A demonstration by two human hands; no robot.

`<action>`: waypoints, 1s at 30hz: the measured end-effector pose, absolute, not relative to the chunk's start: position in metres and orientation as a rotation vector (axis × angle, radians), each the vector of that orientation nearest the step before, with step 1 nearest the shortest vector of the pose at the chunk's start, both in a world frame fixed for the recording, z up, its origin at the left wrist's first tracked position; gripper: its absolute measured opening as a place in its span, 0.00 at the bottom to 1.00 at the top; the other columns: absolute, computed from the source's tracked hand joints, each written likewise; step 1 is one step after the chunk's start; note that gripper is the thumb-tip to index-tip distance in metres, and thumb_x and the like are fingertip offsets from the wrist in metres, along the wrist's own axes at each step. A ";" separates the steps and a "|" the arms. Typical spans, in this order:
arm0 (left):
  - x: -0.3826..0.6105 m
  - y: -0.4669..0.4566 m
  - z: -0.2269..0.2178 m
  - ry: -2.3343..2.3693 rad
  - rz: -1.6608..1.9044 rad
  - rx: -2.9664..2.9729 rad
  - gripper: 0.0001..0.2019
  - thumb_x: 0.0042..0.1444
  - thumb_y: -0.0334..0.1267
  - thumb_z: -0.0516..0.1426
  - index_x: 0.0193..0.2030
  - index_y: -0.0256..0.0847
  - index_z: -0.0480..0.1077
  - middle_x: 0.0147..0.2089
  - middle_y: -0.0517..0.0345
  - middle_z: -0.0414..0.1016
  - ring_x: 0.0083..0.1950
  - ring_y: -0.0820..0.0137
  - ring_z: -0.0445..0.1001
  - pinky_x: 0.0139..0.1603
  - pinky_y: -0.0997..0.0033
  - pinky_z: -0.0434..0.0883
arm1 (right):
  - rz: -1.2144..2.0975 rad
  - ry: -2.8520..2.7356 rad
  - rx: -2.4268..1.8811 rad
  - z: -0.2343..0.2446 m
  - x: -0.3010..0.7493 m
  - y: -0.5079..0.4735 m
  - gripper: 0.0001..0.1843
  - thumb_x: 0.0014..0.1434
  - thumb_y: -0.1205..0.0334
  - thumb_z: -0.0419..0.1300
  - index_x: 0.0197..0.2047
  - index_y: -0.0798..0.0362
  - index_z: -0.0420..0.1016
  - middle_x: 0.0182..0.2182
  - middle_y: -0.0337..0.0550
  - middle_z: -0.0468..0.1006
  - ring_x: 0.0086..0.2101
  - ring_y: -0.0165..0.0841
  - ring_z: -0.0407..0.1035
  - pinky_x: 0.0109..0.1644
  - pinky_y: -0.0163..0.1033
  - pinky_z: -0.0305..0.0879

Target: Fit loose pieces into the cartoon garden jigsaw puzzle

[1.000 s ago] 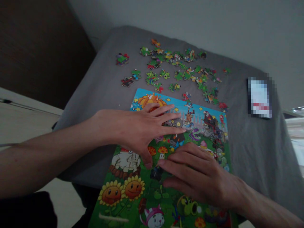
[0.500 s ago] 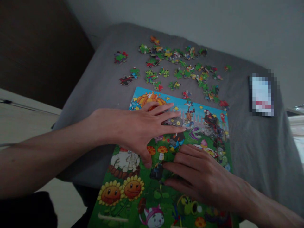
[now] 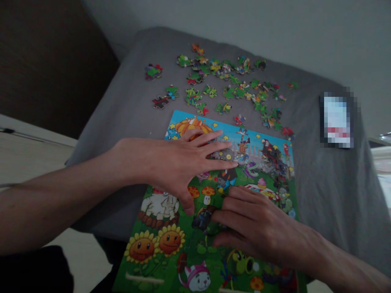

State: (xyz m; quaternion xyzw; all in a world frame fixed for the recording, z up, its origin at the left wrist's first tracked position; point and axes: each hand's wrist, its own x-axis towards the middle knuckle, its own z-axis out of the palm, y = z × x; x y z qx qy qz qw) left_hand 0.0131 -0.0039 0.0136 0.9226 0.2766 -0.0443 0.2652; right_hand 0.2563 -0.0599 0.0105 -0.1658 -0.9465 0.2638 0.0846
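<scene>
A brightly printed jigsaw puzzle (image 3: 171, 260) with sunflowers, mushrooms and cartoon figures lies in front of me, mostly filled in. My left hand (image 3: 177, 160) rests flat on its upper left part, fingers spread and holding nothing. Right of it, my right hand (image 3: 253, 221) has its fingers bent together, with the tips down on the middle of the puzzle beside a dark printed figure (image 3: 201, 219). Whatever lies under those fingertips is hidden. Beyond the puzzle's top edge, several loose puzzle pieces (image 3: 240, 92) are scattered.
A grey cloth (image 3: 122, 103) covers the surface under the puzzle. On the right lies a flat device with a blurred screen (image 3: 337, 120). Off to the left are two loose pieces, a green and purple one (image 3: 153, 72) and a black one (image 3: 160, 102). A pale wall (image 3: 275, 32) stands behind.
My right fingertips have shifted very slightly over the puzzle. My left hand stays spread in the same place, and the view has moved only a little.
</scene>
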 end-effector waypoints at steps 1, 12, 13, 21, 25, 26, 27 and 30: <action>0.013 -0.004 0.014 0.748 -0.127 2.493 0.52 0.45 0.59 0.67 0.75 0.52 0.51 0.79 0.53 0.40 0.78 0.46 0.32 0.74 0.43 0.37 | 0.807 -2.841 -0.483 0.012 0.258 -0.059 0.11 0.69 0.57 0.59 0.44 0.55 0.77 0.31 0.39 0.74 0.34 0.35 0.67 0.40 0.42 0.63; 0.013 -0.004 0.012 0.742 -0.092 2.534 0.55 0.42 0.61 0.68 0.75 0.53 0.50 0.79 0.51 0.40 0.78 0.44 0.33 0.74 0.41 0.40 | 0.703 -2.993 -0.385 0.016 0.262 -0.060 0.06 0.68 0.70 0.57 0.46 0.56 0.75 0.35 0.42 0.75 0.37 0.37 0.66 0.43 0.43 0.59; 0.012 -0.004 0.011 0.739 -0.091 2.536 0.55 0.42 0.62 0.68 0.75 0.54 0.50 0.79 0.51 0.40 0.78 0.44 0.34 0.74 0.41 0.40 | 0.662 -2.990 -0.374 0.015 0.262 -0.061 0.06 0.68 0.71 0.57 0.45 0.56 0.75 0.34 0.42 0.75 0.36 0.36 0.65 0.42 0.43 0.59; 0.014 -0.004 0.012 0.752 -0.121 2.551 0.55 0.42 0.62 0.68 0.75 0.53 0.50 0.79 0.49 0.40 0.78 0.45 0.35 0.74 0.42 0.40 | 0.646 -2.996 -0.361 0.014 0.260 -0.062 0.04 0.69 0.68 0.58 0.41 0.55 0.73 0.33 0.40 0.72 0.36 0.36 0.62 0.40 0.43 0.55; 0.014 -0.003 0.013 0.745 -0.146 2.561 0.58 0.40 0.63 0.68 0.76 0.54 0.47 0.79 0.49 0.37 0.78 0.47 0.31 0.74 0.42 0.39 | 0.676 -2.980 -0.389 0.016 0.262 -0.061 0.09 0.71 0.59 0.56 0.47 0.55 0.74 0.36 0.39 0.75 0.38 0.36 0.64 0.43 0.44 0.56; 0.014 -0.003 0.012 0.742 -0.154 2.560 0.59 0.40 0.64 0.68 0.76 0.54 0.46 0.79 0.49 0.37 0.78 0.48 0.30 0.74 0.42 0.39 | 0.664 -2.975 -0.407 0.017 0.262 -0.061 0.11 0.71 0.57 0.57 0.49 0.55 0.74 0.37 0.40 0.75 0.38 0.36 0.65 0.43 0.44 0.57; 0.014 -0.003 0.012 0.740 -0.155 2.560 0.59 0.39 0.64 0.69 0.76 0.55 0.46 0.79 0.49 0.37 0.78 0.48 0.30 0.74 0.42 0.39 | 0.642 -2.973 -0.423 0.017 0.262 -0.060 0.12 0.70 0.57 0.57 0.50 0.55 0.73 0.38 0.40 0.76 0.39 0.36 0.65 0.44 0.44 0.57; 0.014 -0.004 0.011 0.751 -0.123 2.553 0.58 0.40 0.63 0.68 0.75 0.55 0.47 0.79 0.50 0.38 0.78 0.47 0.32 0.74 0.42 0.38 | 0.590 -2.979 -0.423 0.017 0.263 -0.061 0.11 0.70 0.59 0.57 0.51 0.55 0.74 0.37 0.40 0.76 0.39 0.36 0.66 0.44 0.44 0.57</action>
